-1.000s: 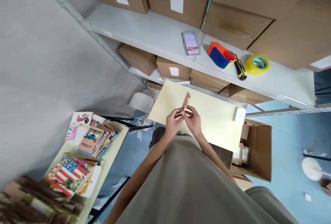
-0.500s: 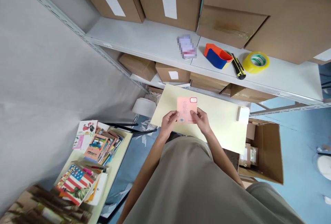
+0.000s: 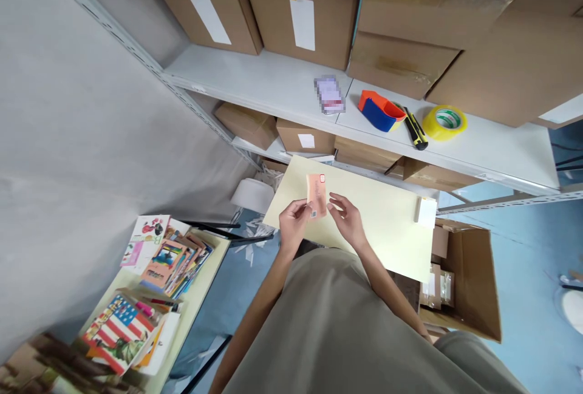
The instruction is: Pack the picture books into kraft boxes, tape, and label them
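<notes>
A thin pink booklet (image 3: 316,195) with a barcode on its cover stands tilted above a pale yellow tabletop (image 3: 382,212). My left hand (image 3: 293,224) grips its lower left edge. My right hand (image 3: 347,219) hovers just to the right of the booklet with its fingers spread, not clearly touching it. A small white pad (image 3: 426,212) lies at the table's right edge.
A white shelf (image 3: 273,78) behind holds a red and blue tape dispenser (image 3: 380,112), a yellow-black cutter (image 3: 413,129) and a yellow tape roll (image 3: 443,121) under cardboard boxes. A side table (image 3: 195,288) at left carries stacked colourful books (image 3: 170,254). An open carton (image 3: 460,285) stands at right.
The booklet, held flat by both hands half a second ago, has turned edge-on. My right hand has let go of it and now only the left hand grips it.
</notes>
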A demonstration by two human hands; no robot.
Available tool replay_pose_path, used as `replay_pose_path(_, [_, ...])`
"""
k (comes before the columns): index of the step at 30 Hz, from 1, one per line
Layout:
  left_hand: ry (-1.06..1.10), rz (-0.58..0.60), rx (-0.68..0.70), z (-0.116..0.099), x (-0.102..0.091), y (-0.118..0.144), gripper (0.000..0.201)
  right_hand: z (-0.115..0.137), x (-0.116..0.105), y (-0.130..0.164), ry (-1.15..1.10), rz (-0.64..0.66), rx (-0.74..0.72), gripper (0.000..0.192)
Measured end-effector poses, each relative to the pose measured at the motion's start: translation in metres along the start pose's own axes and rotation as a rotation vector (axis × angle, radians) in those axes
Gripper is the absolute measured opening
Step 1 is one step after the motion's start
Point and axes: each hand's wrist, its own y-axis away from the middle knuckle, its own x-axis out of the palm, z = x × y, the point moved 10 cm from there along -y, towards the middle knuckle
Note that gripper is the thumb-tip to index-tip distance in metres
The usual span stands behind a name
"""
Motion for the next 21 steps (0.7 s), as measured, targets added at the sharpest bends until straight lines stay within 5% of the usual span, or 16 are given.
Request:
replay_pose_path(3, [-0.056, 0.088, 0.096, -0.014, 0.02, 0.014, 0.041, 0.005, 0.017, 0.006, -0.074, 0.053, 0.007, 0.062])
replay_pose_path(7, [-0.132, 0.215, 0.206, -0.027, 0.04, 0.03, 0.037, 0.011, 0.01, 0.006, -0.091, -0.001, -0.011, 0.054])
replay_pose_path(11, [-0.148, 0.105, 0.186, -0.026, 0.018, 0.027, 0.049, 0.01, -0.01, 0.001, -0.086, 0.006, 0.014, 0.059])
replay_pose_path(14, [-0.099, -0.008, 0.064, -0.015, -0.005, 0.02, 0.062, 0.011, -0.015, 0.001, -0.141, 0.071, 0.042, 0.06])
replay_pose_path(18, [0.112, 0.155, -0.193, 0.005, 0.009, 0.023, 0.067, 0.011, -0.013, 0.003, -0.179, 0.128, 0.069, 0.062])
replay_pose_path(21, [0.187, 0.146, -0.264, 0.008, 0.014, 0.029, 0.064, 0.007, -0.01, 0.004, -0.199, 0.134, 0.081, 0.062])
